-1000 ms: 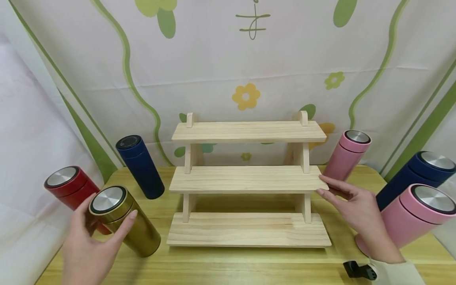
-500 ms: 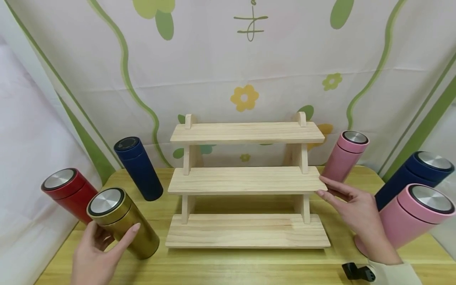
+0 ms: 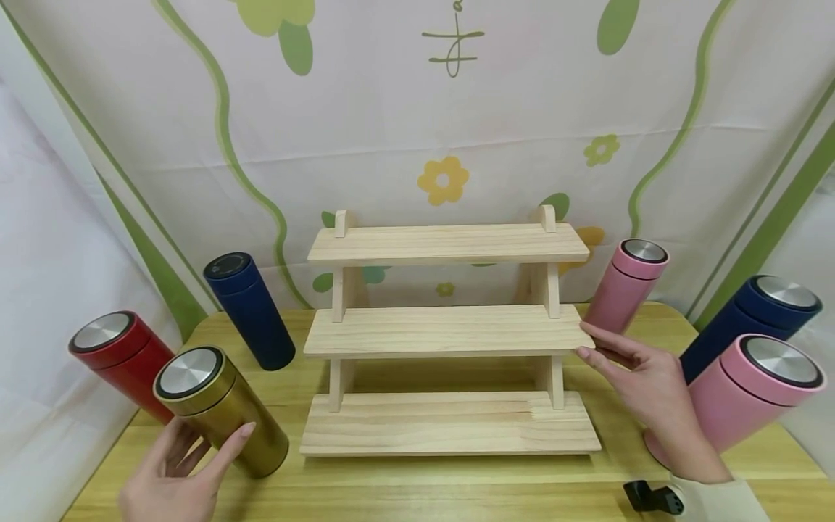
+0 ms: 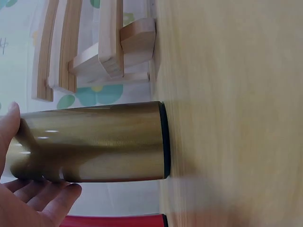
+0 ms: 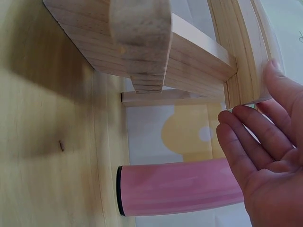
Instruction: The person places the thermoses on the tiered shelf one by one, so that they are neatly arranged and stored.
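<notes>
- Left hand (image 3: 176, 471): curled partway round the gold bottle (image 3: 244, 420), thumb on the near side and fingers on the outer side, the gap between them no wider than the bottle.
- Gold bottle: upright on the table (image 3: 365, 493), at 8 o'clock from the middle of the wooden stand (image 3: 437, 330) in the head view, its silver lid above the hand.
- Red bottle (image 3: 140, 366): at 10 o'clock from the gold bottle — the left wrist view shows a gap between the two.
- Navy bottle (image 3: 254, 312): with its dark lid, about 12 to 1 o'clock from the gold bottle.
- Right hand (image 3: 649, 380): thumb and index finger together at the 3 o'clock end of the stand's middle board, lightly pinching its front corner; the other fingers reach out loosely below.
- Wooden stand: three stepped boards, set before a curtain (image 3: 365, 101) printed with flowers and green wavy lines.
- From the right hand: slim pink bottle (image 3: 622, 290) near 12 o'clock, dark blue bottle (image 3: 737, 319) at 2, large pink bottle (image 3: 744, 395) between 3 and 4 — partly behind the forearm.
</notes>
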`<state>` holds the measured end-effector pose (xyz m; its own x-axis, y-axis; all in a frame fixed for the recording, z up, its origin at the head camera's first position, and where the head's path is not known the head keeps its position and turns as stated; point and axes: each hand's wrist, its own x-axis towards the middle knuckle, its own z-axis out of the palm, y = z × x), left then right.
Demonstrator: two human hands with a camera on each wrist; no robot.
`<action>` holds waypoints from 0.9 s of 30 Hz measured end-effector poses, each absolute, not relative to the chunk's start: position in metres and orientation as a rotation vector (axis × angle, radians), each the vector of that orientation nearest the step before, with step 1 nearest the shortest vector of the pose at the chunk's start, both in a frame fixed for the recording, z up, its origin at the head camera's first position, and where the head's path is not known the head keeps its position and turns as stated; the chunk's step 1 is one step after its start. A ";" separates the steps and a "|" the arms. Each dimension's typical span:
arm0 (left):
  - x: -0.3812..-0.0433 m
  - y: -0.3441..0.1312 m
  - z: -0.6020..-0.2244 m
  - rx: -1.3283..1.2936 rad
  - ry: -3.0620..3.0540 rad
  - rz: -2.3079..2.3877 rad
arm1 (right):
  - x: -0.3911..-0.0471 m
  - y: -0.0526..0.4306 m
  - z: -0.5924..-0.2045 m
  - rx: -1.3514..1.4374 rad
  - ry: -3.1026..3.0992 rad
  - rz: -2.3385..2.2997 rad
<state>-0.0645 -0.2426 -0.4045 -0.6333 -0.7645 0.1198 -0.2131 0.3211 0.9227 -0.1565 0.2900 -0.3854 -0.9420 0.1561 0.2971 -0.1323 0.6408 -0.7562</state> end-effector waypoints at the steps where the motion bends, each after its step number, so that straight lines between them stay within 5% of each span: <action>1: -0.064 -0.240 -0.405 0.860 -2.020 -1.295 | -0.156 0.290 -0.385 -0.020 -2.527 1.199; 27: -0.063 -0.240 -0.402 1.030 -2.080 -1.329 | -0.156 0.288 -0.384 -0.104 -2.583 1.180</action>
<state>-0.0628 -0.2401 -0.4017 -0.6120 -0.7908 -0.0121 -0.3431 0.2517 0.9049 -0.1560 0.2878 -0.3837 -0.9527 0.1877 0.2391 -0.0579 0.6601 -0.7490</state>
